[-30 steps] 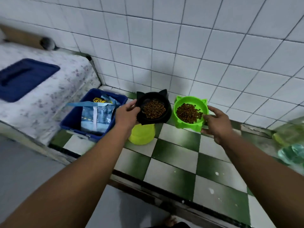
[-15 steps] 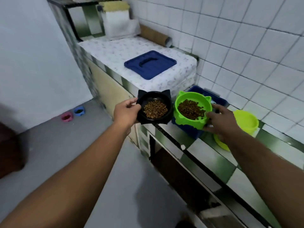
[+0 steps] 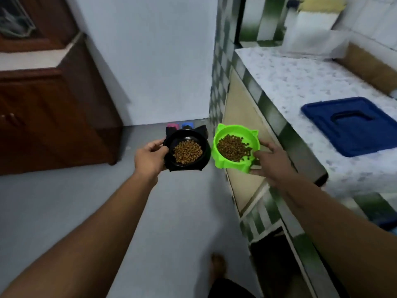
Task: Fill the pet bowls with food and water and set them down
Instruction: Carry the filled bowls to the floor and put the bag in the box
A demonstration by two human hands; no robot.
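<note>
counter [image 3: 285, 82] — blue lid [image 3: 352, 125] | floor [image 3: 64, 211] — pink bowl [image 3: 173, 126], blue bowl [image 3: 187, 125]

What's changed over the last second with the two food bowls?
Both bowls were lifted off the tiled counter and carried out over the floor as the person turned away from the wall. The left hand keeps the black bowl, the right hand the green bowl; both still hold kibble.

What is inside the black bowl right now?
The black bowl, held in the left hand, has a heap of brown kibble with bare glossy bottom behind it. The bowl's bottom under the heap is covered. No water shows.
</note>
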